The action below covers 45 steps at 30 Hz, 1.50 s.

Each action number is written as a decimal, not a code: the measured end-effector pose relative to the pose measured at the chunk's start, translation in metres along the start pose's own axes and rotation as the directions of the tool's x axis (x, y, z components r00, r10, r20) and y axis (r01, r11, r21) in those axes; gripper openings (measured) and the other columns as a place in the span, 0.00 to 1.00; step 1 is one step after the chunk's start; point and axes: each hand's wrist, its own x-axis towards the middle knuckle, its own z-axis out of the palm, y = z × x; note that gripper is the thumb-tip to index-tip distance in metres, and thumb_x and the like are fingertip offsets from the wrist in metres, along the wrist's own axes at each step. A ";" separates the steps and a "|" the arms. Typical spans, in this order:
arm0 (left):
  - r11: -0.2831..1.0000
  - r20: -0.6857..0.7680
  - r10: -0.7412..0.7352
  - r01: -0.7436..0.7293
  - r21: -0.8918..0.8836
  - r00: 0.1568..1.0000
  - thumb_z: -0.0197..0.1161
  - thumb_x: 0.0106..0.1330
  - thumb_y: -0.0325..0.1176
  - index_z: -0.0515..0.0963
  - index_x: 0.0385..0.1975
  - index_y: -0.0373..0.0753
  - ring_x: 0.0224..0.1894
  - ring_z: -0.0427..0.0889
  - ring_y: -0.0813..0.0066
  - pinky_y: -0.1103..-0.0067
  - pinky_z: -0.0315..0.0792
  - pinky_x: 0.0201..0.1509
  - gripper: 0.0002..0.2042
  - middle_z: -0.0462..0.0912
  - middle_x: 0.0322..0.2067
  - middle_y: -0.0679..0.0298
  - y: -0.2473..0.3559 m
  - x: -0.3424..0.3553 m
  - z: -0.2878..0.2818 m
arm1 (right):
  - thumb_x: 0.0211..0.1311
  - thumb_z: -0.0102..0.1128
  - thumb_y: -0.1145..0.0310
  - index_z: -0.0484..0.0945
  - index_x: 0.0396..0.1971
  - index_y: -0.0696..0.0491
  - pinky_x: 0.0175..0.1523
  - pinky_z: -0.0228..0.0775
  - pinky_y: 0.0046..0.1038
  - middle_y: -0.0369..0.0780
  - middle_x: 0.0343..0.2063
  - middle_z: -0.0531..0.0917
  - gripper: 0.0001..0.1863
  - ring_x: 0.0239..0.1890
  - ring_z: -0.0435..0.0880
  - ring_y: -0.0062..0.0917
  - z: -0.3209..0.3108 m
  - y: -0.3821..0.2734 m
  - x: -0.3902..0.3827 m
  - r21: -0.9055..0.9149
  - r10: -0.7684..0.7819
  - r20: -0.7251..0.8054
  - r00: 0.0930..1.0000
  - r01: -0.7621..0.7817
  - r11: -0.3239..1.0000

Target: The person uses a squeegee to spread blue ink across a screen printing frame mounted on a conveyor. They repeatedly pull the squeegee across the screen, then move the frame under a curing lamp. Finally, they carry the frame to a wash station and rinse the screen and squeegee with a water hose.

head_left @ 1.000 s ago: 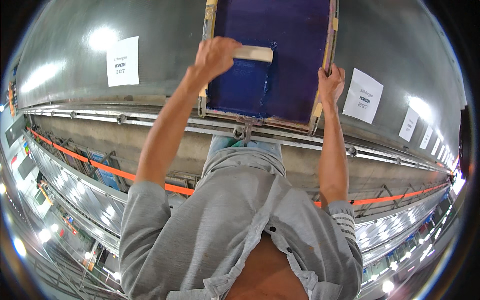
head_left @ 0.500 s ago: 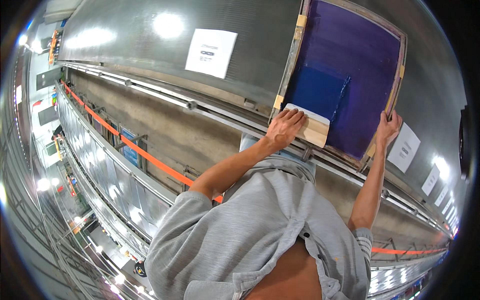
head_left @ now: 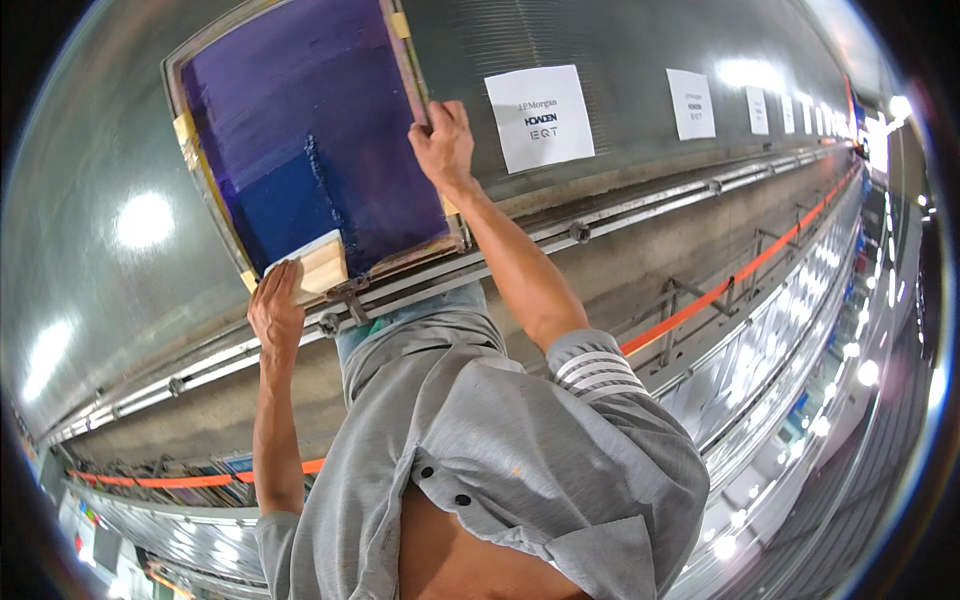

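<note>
A framed printing screen (head_left: 412,75) with purple mesh lies on the long grey table. A darker blue patch (head_left: 270,205) covers its near left part, with a ridge of thick ink (head_left: 318,172) along the right side. At the near left corner, a wooden-handled squeegee (head_left: 322,268) rests against the screen. My left hand (head_left: 275,308) is closed on the squeegee's left end, its fingers over the top. Up on the right rail of the frame, my right hand (head_left: 443,145) is closed around the wood. Whatever lies beneath the screen is hidden.
A white printed sheet (head_left: 540,118) lies just right of the frame, with several more in a row beyond. A metal rail (head_left: 530,245) with knobs runs along the table's near edge. Behind me are an orange strip (head_left: 690,312) and another long shiny table (head_left: 760,385).
The view has swung right, and the screen now appears farther left. The white sheet left of the frame no longer shows. Both hands keep their holds on squeegee and frame.
</note>
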 end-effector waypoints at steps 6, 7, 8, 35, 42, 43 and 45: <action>1.000 0.034 -0.013 0.014 -0.024 0.999 0.59 0.49 0.16 0.84 0.47 0.38 0.50 0.84 0.58 0.67 0.78 0.54 0.22 0.86 0.48 0.58 -0.016 0.002 -0.008 | 0.51 0.64 0.72 0.77 0.43 0.62 0.45 0.76 0.41 0.47 0.39 0.74 0.18 0.44 0.77 0.43 0.014 -0.007 -0.014 -0.042 -0.006 0.031 0.999 0.007 0.999; 1.000 0.043 -0.013 0.014 -0.021 0.999 0.59 0.49 0.16 0.84 0.47 0.38 0.50 0.85 0.58 0.68 0.78 0.54 0.22 0.86 0.48 0.58 -0.015 0.004 -0.008 | 0.51 0.64 0.72 0.77 0.43 0.62 0.45 0.76 0.41 0.47 0.39 0.74 0.18 0.44 0.77 0.43 0.014 -0.006 -0.014 -0.052 0.000 0.033 0.999 0.002 0.999; 0.999 0.037 -0.012 0.013 -0.029 0.999 0.59 0.49 0.15 0.84 0.46 0.38 0.50 0.85 0.59 0.68 0.79 0.53 0.22 0.86 0.47 0.58 -0.015 0.006 -0.009 | 0.52 0.64 0.72 0.77 0.43 0.62 0.45 0.76 0.41 0.47 0.39 0.74 0.18 0.44 0.77 0.43 0.015 -0.008 -0.014 -0.058 0.008 0.032 0.999 -0.006 0.998; 0.995 0.361 -0.094 0.093 0.020 0.928 0.63 0.51 0.20 0.84 0.45 0.34 0.47 0.86 0.51 0.67 0.77 0.54 0.19 0.86 0.44 0.51 -0.034 0.041 -0.018 | 0.55 0.62 0.73 0.70 0.56 0.67 0.39 0.75 0.32 0.45 0.37 0.71 0.28 0.40 0.75 0.35 0.003 -0.013 -0.008 0.026 0.221 0.156 0.963 -0.227 0.973; 0.996 0.405 -0.054 0.078 -0.044 0.913 0.64 0.53 0.19 0.83 0.46 0.29 0.49 0.85 0.50 0.65 0.77 0.56 0.18 0.86 0.44 0.46 -0.037 0.042 -0.017 | 0.51 0.67 0.74 0.72 0.50 0.62 0.39 0.74 0.30 0.43 0.39 0.72 0.25 0.40 0.75 0.33 0.004 0.000 -0.012 0.251 0.295 0.144 0.945 -0.323 0.913; 0.998 0.411 -0.050 0.065 -0.024 0.910 0.67 0.53 0.18 0.82 0.47 0.32 0.48 0.86 0.54 0.67 0.77 0.56 0.18 0.87 0.44 0.50 -0.042 0.043 -0.018 | 0.50 0.68 0.72 0.72 0.50 0.63 0.40 0.74 0.29 0.43 0.39 0.71 0.26 0.41 0.74 0.32 0.004 0.002 -0.010 0.264 0.300 0.141 0.943 -0.328 0.907; 0.998 0.411 -0.056 0.055 0.014 0.910 0.68 0.51 0.16 0.83 0.47 0.32 0.48 0.86 0.56 0.68 0.77 0.56 0.20 0.86 0.44 0.51 -0.039 0.042 -0.019 | 0.47 0.69 0.70 0.72 0.50 0.65 0.42 0.72 0.28 0.42 0.38 0.70 0.29 0.43 0.72 0.31 0.002 0.003 -0.011 0.282 0.301 0.142 0.943 -0.330 0.901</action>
